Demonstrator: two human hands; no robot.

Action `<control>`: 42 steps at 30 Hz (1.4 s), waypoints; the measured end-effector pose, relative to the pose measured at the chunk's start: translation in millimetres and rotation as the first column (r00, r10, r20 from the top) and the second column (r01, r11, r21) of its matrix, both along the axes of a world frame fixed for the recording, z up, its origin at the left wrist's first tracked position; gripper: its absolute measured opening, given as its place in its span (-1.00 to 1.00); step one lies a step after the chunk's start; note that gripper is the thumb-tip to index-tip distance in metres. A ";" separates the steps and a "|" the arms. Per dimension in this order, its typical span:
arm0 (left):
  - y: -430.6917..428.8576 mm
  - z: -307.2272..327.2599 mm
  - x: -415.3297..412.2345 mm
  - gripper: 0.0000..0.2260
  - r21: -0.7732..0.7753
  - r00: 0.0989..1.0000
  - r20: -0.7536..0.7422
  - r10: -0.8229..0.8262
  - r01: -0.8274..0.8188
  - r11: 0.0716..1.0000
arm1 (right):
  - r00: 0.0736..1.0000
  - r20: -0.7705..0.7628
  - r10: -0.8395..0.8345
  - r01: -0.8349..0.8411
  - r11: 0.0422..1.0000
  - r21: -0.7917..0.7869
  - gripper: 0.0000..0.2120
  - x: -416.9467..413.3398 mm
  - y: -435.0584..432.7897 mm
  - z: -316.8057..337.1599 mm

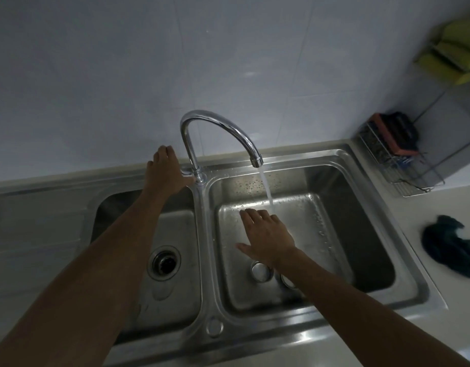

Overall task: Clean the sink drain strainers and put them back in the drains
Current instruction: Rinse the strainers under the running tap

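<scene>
From the head camera, a steel double sink (202, 234) is set into a pale worktop (427, 234), and the curved faucet (218, 125) rising from the divider between the two basins serves as the landmark. Water (267, 189) runs from its spout into the right basin.

The left hand (166, 170) reaches to the base of the faucet, on its left side, and rests over the lever there; the fingers are spread loosely and whether they close on the lever cannot be told. The right hand (268, 238) hovers flat, palm down, fingers spread wide and holding nothing, in the right basin just in front of the falling stream, with the water passing right at its fingertips.

Two round metal strainers lie on the floor of the right basin, in front of the faucet and nearer the person: one strainer (260, 271) shows just beside the right wrist, the second strainer (288, 281) is partly hidden under the forearm. The left basin's drain (163, 262) is an open dark hole, in front of and left of the faucet.

Right of the faucet, a wire rack (403, 165) with sponges stands at the wall corner, and a dark cloth (450, 246) lies crumpled on the worktop.
</scene>
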State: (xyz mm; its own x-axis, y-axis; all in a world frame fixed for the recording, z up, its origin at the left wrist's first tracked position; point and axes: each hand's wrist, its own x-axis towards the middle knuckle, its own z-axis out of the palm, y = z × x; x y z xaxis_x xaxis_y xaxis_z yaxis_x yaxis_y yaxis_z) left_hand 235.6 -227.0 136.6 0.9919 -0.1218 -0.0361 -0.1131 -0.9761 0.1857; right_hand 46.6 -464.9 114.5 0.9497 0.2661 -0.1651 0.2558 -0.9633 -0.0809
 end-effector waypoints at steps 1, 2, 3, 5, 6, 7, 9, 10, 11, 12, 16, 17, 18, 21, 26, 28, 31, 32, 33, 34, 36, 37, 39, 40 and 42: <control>-0.5 0.5 -1.9 0.05 -0.007 1.000 0.007 0.003 -0.003 1.000 | 1.000 -0.002 0.001 -0.001 1.000 -0.007 -0.21 -1.1 -0.5 0.3; -1.0 0.7 -4.2 0.05 -0.013 1.000 0.016 0.005 -0.005 1.000 | 1.000 -0.002 0.002 -0.002 1.000 -0.015 -0.21 -2.3 -1.0 0.5; -1.9 0.8 -6.4 0.05 -0.017 1.000 0.025 0.003 -0.003 1.000 | 1.000 -0.003 0.003 -0.003 1.000 -0.020 -0.21 -3.2 -1.4 0.9; -3.6 0.6 -11.5 0.04 -0.025 0.999 0.035 0.003 -0.002 1.000 | 1.000 -0.006 0.001 -0.001 1.000 -0.031 -0.22 -4.7 -2.2 1.4; -5.0 0.8 -14.4 0.04 -0.029 0.999 0.036 0.006 -0.005 1.000 | 1.000 -0.009 0.000 0.000 0.999 -0.034 -0.23 -5.5 -2.7 1.4; -6.7 1.1 -17.3 0.05 -0.033 0.999 0.037 0.009 -0.008 0.999 | 1.000 -0.013 0.000 -0.001 0.999 -0.036 -0.24 -6.6 -3.1 1.4; -10.6 1.8 -23.5 0.06 -0.040 0.999 0.036 0.018 -0.016 0.999 | 1.000 -0.024 0.004 -0.005 0.999 -0.036 -0.25 -8.6 -3.9 1.1; -12.4 2.3 -26.6 0.06 -0.041 0.999 0.036 0.022 -0.020 0.999 | 1.000 -0.029 0.003 -0.004 0.999 -0.033 -0.26 -9.4 -4.3 1.0; -14.2 2.5 -29.9 0.07 -0.042 0.999 0.041 0.024 -0.022 0.999 | 0.999 -0.034 0.003 -0.004 0.999 -0.031 -0.26 -10.1 -4.6 1.1; -15.5 2.7 -33.6 0.07 -0.042 0.998 0.050 0.025 -0.022 0.999 | 0.999 -0.038 0.004 -0.005 0.999 -0.031 -0.26 -10.7 -5.0 1.1; -20.5 3.3 -47.4 0.08 -0.044 0.996 0.086 0.032 -0.029 0.999 | 0.999 -0.046 0.001 -0.003 1.000 -0.029 -0.25 -11.6 -6.2 1.2; -21.8 3.5 -50.2 0.09 -0.045 0.996 0.088 0.034 -0.030 0.999 | 0.999 -0.050 0.000 -0.002 1.000 -0.029 -0.25 -11.3 -6.2 1.5; -23.0 3.7 -52.6 0.08 -0.047 0.995 0.090 0.036 -0.031 0.998 | 0.999 -0.052 -0.001 -0.001 1.000 -0.030 -0.25 -10.9 -6.2 1.9; -26.2 4.0 -59.9 0.08 -0.051 0.995 0.096 0.040 -0.035 0.998 | 0.999 -0.048 0.004 -0.005 1.000 -0.030 -0.25 -9.7 -6.4 3.1; -30.1 0.2 -75.6 0.06 -0.041 0.993 0.111 0.033 -0.029 0.999 | 0.999 -0.045 0.005 -0.006 1.000 -0.016 -0.25 -8.6 -6.3 3.7; -31.2 -2.1 -79.4 0.08 -0.044 0.993 0.114 0.029 -0.024 0.999 | 0.999 -0.040 0.003 -0.004 1.000 -0.018 -0.25 -8.8 -6.5 2.4; -32.5 -2.4 -81.1 0.09 -0.044 0.992 0.125 0.026 -0.021 0.999 | 0.999 -0.033 -0.003 0.003 1.000 -0.014 -0.25 -10.0 -7.7 -1.8; -33.6 -1.9 -81.9 0.09 -0.045 0.992 0.127 0.027 -0.022 0.999 | 1.000 -0.030 -0.010 0.010 1.000 -0.009 -0.25 -10.6 -8.8 -3.4; -35.5 -2.2 -84.2 0.10 -0.045 0.991 0.128 0.031 -0.025 0.999 | 0.999 -0.027 -0.021 0.021 1.000 -0.003 -0.24 -11.4 -10.6 -4.7; -38.3 -3.1 -88.3 0.11 -0.046 0.991 0.133 0.035 -0.029 0.999 | 0.999 -0.026 -0.036 0.036 0.999 0.004 -0.23 -12.8 -13.1 -6.2; -46.8 -8.6 -101.5 0.12 -0.036 0.990 0.141 0.012 -0.007 0.999 | 0.997 -0.024 -0.069 0.069 0.997 0.017 -0.20 -16.1 -20.3 -8.2; -53.3 -13.4 -110.5 0.10 -0.022 0.991 0.134 -0.019 0.022 0.999 | 0.996 -0.027 -0.085 0.086 0.996 0.022 -0.19 -18.2 -25.5 -8.5; -71.3 -23.5 -130.1 0.06 -0.004 0.991 0.093 -0.095 0.096 0.995 | 0.992 -0.026 -0.122 0.123 0.992 0.031 -0.18 -23.9 -40.4 -9.1; -83.5 -28.4 -138.8 0.06 0.001 0.988 0.059 -0.140 0.140 0.990 | 0.989 -0.018 -0.144 0.144 0.989 0.037 -0.19 -27.7 -50.3 -9.1; -114.2 -37.0 -152.3 0.04 0.015 0.975 -0.032 -0.220 0.220 0.975 | 0.979 -0.008 -0.202 0.202 0.978 0.059 -0.23 -38.4 -74.6 -8.2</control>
